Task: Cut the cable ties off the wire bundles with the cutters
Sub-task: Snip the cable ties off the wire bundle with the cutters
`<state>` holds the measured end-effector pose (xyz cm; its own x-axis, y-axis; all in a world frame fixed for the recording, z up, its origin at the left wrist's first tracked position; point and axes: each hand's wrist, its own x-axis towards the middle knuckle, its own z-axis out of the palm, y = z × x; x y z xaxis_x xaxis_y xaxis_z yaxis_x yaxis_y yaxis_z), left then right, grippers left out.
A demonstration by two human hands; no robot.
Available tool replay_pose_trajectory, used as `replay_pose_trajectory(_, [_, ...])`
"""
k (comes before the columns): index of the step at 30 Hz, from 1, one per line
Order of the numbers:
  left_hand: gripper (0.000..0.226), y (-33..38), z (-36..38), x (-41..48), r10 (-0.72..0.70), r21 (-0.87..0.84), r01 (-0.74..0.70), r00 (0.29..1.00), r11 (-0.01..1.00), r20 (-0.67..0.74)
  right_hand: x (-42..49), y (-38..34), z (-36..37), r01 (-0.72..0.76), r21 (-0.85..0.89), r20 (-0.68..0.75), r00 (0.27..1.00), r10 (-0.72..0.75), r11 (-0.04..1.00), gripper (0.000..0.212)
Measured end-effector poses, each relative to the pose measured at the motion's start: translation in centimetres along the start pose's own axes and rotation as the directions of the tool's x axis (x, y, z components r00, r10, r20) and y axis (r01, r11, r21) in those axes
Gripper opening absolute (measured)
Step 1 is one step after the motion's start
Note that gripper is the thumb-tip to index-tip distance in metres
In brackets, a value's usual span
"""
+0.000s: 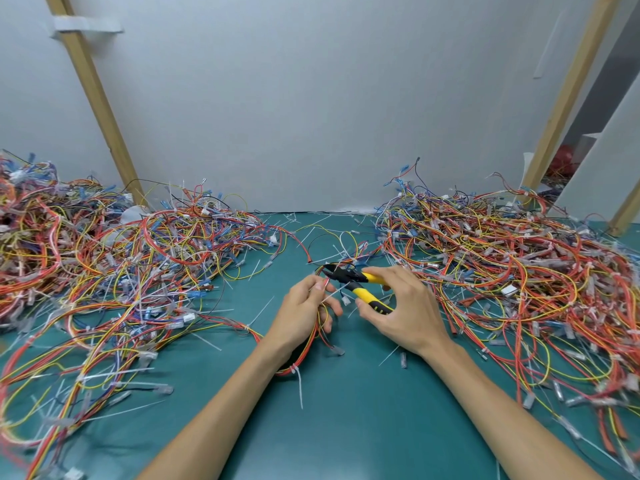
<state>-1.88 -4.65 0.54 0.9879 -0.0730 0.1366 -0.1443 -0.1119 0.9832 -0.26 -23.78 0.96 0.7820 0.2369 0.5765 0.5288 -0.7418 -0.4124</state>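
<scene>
A person sat at a table covered with a green mat (pixel 346 438), and both bare forearms reached forward over it. The left hand (pixel 304 306) held a small wire bundle (pixel 309 348) of red and yellow wires; its thumb and fingers were curled close together and pinched the wires near the top of the loop. The rest of the loop hung down beside the left wrist and lay on the mat. At the lowest part of this loop a white cable tie (pixel 298 386) was fastened around the wires, and its long tail pointed toward the person. The right hand (pixel 405 306) gripped the cutters (pixel 346 278), with the fingers wrapped around the two yellow and black handles, which stood somewhat apart. The black jaws pointed to the left, just above the fingertips of the left hand and very near the pinched wires. Whether the blades were already around a tie there I could not tell, because this part was small and crowded. A large pile of wires (pixel 121 265) lay on the left side of the mat and another pile (pixel 519 271) on the right side, both mixed with white cut ties. Behind the table stood a pale wall (pixel 311 98) with a slanted wooden post (pixel 93 98) on the left.
</scene>
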Motion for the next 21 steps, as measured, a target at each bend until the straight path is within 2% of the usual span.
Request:
replay_pose_trajectory(5, [0.024, -0.28, 0.13, -0.06, 0.011, 0.072, -0.011, 1.000, 0.997, -0.010, 0.01, -0.06, -0.07, 0.014, -0.051, 0.006, 1.000, -0.013, 0.999, 0.045])
replay_pose_trajectory(10, [0.023, -0.27, 0.19, -0.12, 0.010, 0.081, -0.009, 1.000, 0.997, -0.020, 0.09, -0.07, 0.02, 0.022, -0.121, -0.017, 1.000, -0.025, 0.992, 0.034])
replay_pose_trajectory(21, [0.022, 0.01, 0.29, -0.29, 0.005, 0.054, -0.004, 1.000, 0.999, -0.023, 0.28, -0.12, 0.41, 0.034, -0.130, -0.029, 0.999, -0.038, 0.991, 0.040])
